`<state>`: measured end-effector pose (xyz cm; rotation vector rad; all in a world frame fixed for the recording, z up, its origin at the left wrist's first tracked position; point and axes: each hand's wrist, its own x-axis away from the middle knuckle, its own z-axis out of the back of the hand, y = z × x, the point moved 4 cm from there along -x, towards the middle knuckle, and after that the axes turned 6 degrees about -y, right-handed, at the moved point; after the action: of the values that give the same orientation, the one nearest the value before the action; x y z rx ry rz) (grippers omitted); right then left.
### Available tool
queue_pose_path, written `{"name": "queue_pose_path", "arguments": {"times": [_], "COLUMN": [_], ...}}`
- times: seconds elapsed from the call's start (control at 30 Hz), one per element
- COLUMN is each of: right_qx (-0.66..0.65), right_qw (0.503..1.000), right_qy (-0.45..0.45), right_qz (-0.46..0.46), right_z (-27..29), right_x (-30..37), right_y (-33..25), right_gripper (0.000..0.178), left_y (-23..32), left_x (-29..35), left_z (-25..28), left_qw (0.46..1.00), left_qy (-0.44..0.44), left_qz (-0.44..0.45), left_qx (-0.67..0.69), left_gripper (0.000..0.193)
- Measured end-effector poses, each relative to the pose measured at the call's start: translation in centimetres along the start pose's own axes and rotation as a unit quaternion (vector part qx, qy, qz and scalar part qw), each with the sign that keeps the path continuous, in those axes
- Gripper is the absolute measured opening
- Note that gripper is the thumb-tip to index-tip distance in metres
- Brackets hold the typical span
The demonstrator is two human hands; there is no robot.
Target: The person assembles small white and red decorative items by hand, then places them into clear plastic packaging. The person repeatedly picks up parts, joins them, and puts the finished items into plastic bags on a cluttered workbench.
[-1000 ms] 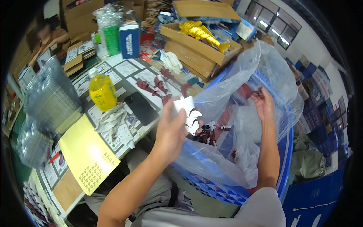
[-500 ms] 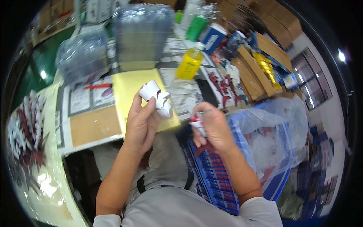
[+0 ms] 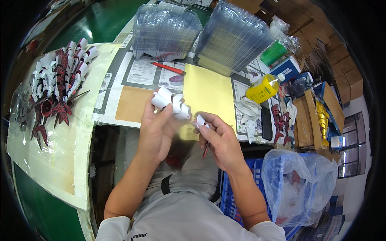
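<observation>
White segmented piece — our left hand holds it near the yellow sheet; our right hand pinches a smaller, partly white part — and printed sheet lettering shows beyond.

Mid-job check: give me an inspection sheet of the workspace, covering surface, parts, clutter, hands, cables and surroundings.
Surface: table laid with printed sheets and a yellow sheet.
Parts: white segmented piece and small white piece, close together; contact unclear. Pile of white and dark red pieces at far left.
Clutter: red tool, two clear plastic stacks, yellow bottle, crumpled cloth, black phone.
Hands: left hand grips the segmented piece; right hand pinches the small one.
Cables: nothing seen.
Surroundings: blue crate with clear bag at right; green floor.
</observation>
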<state>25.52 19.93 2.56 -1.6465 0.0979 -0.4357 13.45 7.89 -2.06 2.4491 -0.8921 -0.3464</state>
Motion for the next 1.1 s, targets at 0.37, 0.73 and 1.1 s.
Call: {"name": "queue_pose_path", "arguments": {"times": [0.37,0.73,1.1], "right_qx": [-0.040,0.283,0.317], "right_qw": [0.990,0.925,0.901], "right_qy": [-0.001,0.098,0.087], "right_qz": [0.138,0.234,0.282], "right_z": [0.6,1.8,2.3], "right_x": [1.1,1.6,1.8], "right_y": [1.0,0.1,-0.6], "right_gripper": [0.038,0.028,0.027], "left_y": [-0.4,-1.0,-0.9], "left_x": [1.3,1.7,2.1], "left_z": [-1.5,-1.3,-1.3], "left_qw": [1.000,0.992,0.979], "left_qy": [-0.030,-0.028,-0.101], "left_qz": [-0.007,-0.050,-0.089], "left_qx": [0.001,-0.112,-0.151], "left_gripper": [0.053,0.079,0.085]}}
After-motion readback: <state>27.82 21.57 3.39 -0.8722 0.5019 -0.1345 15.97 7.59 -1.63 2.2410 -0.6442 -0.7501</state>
